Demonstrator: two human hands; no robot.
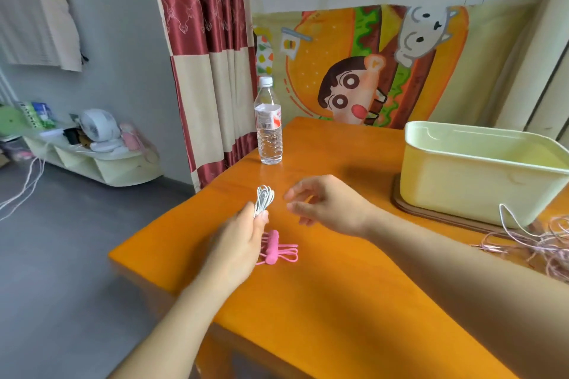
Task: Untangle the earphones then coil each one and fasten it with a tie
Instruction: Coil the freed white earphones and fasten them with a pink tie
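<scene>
Hands above an orange desk (354,292), the left one holding a coiled white earphone (265,198).

The left hand (240,243) pinches the lower end of the white earphone between thumb and fingers, so the coil's loops stand upright above the fingertips, clear of the desk. The right hand (329,203) hovers just beside the coil, holding nothing, its fingers loosely spread and slightly bent toward it. A bunch of pink ties (274,248) lies flat on the desk directly under the left hand. A tangle of pink earphone cable (542,243) sprawls at the desk's right edge, in front of a pale yellow tub (462,181). A clear water bottle (268,126) stands upright at the far left corner, near a red and cream curtain (203,49).
</scene>
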